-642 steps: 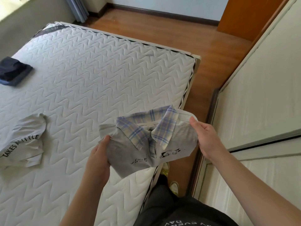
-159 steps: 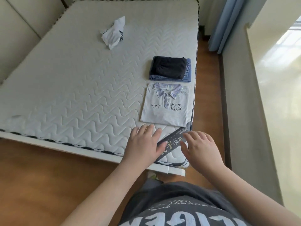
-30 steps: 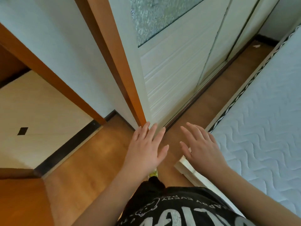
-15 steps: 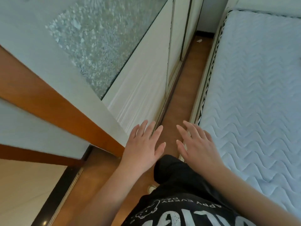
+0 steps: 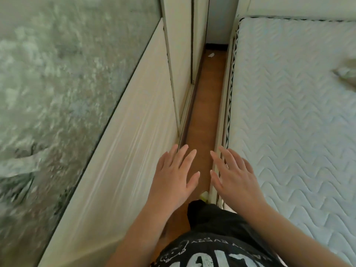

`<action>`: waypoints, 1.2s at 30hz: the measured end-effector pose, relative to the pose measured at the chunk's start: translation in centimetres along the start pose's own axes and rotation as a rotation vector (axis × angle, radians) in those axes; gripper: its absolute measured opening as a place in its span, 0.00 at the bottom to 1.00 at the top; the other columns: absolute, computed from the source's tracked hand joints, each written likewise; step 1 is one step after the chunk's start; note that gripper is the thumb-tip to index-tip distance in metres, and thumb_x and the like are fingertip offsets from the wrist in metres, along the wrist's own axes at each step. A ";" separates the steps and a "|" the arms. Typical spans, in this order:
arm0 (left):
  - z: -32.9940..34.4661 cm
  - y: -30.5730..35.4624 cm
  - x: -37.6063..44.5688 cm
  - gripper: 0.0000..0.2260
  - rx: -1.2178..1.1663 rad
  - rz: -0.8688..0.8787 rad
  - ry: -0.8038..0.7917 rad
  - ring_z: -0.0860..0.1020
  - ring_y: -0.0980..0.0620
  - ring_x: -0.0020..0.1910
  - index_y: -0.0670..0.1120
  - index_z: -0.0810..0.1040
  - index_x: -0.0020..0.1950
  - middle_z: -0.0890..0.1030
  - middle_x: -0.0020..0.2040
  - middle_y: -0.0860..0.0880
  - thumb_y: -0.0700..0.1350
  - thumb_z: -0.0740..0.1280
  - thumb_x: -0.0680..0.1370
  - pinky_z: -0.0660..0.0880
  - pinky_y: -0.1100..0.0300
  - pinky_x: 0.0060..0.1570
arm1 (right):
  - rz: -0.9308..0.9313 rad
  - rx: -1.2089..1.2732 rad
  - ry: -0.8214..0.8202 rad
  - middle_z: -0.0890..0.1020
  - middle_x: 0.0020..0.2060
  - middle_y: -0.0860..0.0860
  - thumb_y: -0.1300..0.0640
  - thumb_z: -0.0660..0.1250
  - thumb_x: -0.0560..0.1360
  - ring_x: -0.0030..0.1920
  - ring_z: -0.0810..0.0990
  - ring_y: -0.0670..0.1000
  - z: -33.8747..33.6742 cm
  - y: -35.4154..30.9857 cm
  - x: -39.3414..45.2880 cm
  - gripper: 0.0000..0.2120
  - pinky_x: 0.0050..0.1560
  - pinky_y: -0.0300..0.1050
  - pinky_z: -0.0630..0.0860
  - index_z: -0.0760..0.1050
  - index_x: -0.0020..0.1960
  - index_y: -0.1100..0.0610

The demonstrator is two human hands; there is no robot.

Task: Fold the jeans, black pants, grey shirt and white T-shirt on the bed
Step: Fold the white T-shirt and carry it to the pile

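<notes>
The white quilted bed [image 5: 292, 116] fills the right side of the view. A bit of the crumpled white T-shirt [image 5: 346, 73] shows blurred at the far right edge, lying on the mattress. My left hand [image 5: 173, 174] hovers with fingers spread over the floor strip, holding nothing. My right hand [image 5: 234, 176] is also spread flat, over the bed's left edge, and holds nothing. The jeans, black pants and grey shirt are out of view.
A white wardrobe [image 5: 123, 151] with a frosted glass panel [image 5: 57, 83] stands on the left. A narrow strip of wooden floor [image 5: 206, 105] runs between it and the bed, with a small white scrap [image 5: 211, 55] at its far end.
The view has swung right along the gap between wardrobe and bed. The doorway has left the view, and the T-shirt has come in at the right edge. Both hands stay spread and hold nothing.
</notes>
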State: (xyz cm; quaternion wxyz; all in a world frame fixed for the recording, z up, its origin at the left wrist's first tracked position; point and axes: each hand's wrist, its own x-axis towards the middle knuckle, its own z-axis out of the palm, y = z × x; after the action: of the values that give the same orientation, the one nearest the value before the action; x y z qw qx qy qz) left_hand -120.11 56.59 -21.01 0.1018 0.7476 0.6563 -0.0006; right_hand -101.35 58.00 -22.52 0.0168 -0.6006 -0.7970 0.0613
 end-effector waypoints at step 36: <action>-9.6 12.7 64.2 0.25 0.088 0.675 0.031 0.55 0.46 0.78 0.54 0.58 0.77 0.61 0.78 0.49 0.61 0.47 0.82 0.51 0.47 0.75 | 0.615 0.116 0.064 0.62 0.76 0.51 0.44 0.50 0.81 0.76 0.59 0.54 -8.1 25.3 41.9 0.26 0.74 0.53 0.55 0.61 0.77 0.51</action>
State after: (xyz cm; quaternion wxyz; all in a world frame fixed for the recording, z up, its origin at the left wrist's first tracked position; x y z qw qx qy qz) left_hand -100.05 119.53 -18.37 0.0542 0.9262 0.3728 0.0163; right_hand -88.01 105.71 -19.44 0.0570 -0.8133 -0.5720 0.0900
